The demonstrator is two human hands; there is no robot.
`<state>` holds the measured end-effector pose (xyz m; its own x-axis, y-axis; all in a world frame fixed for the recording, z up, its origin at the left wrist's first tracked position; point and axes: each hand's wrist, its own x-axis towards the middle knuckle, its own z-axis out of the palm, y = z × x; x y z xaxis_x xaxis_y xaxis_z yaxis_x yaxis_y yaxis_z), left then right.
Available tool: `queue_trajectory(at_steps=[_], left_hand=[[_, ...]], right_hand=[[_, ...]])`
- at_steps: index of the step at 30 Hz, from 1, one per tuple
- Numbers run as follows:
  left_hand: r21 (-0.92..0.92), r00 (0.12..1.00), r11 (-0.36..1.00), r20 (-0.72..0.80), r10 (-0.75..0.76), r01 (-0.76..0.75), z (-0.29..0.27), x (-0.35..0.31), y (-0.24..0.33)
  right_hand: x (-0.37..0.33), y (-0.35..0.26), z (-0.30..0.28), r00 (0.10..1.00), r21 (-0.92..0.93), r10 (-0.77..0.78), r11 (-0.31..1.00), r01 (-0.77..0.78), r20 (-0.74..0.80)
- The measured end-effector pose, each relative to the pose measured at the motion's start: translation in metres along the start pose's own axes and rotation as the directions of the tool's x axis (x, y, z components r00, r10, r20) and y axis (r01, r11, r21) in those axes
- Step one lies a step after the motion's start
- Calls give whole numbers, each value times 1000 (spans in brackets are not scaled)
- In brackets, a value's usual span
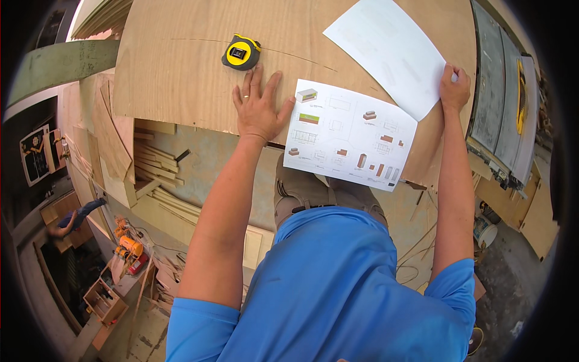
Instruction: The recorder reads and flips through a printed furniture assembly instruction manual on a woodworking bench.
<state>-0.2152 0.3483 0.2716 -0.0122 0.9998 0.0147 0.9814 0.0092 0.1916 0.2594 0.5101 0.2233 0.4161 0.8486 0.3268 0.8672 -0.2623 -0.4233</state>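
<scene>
My left hand (259,110) lies flat with spread fingers on a plywood sheet (175,78). Just beyond its fingertips sits a yellow and black tape measure (241,52). Beside the thumb is a printed sheet of furniture drawings (347,136), its near part hanging over the board's front edge. A second paper sheet (389,57), mostly white on its upper face, slants across the board and meets the drawing sheet's far right corner. At its right edge my right hand (453,89) is closed, pinching the white sheet between bent fingers and thumb.
Right of the plywood stands a grey metal machine table (503,84) with a yellow strip. Wood strips (158,158) are stacked below left. Orange power tools (129,244) and a wooden box (105,300) lie on the left. Another person (75,220) is farther left. A pencil line crosses the board.
</scene>
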Motion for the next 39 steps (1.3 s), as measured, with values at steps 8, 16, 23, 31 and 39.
queue_trajectory(at_steps=[8, 16, 23, 31, 39], left_hand=[[0, 1000, 1000, 11, -9, 9, 0, -1, -1], [-2, 1000, 1000, 1, -4, 4, 1, -1, 0], [-3, 1000, 1000, -8, 3, -3, 3, -1, -1], [1, 1000, 1000, -21, 0, 0, 1, -3, -2], [-214, 935, 946, -210, -286, 241, 9, 11, -15]], right_hand=[[-2, -2, 0, 1000, 11, 10, 1000, -10, 27], [0, 3, 2, 1000, 50, -29, 998, 29, -9], [-3, -1, -1, 998, 44, -52, 998, 54, -37], [-6, -2, 2, 984, 17, -163, 986, 165, -68], [-18, 6, -11, 955, 50, -276, 958, 283, -107]])
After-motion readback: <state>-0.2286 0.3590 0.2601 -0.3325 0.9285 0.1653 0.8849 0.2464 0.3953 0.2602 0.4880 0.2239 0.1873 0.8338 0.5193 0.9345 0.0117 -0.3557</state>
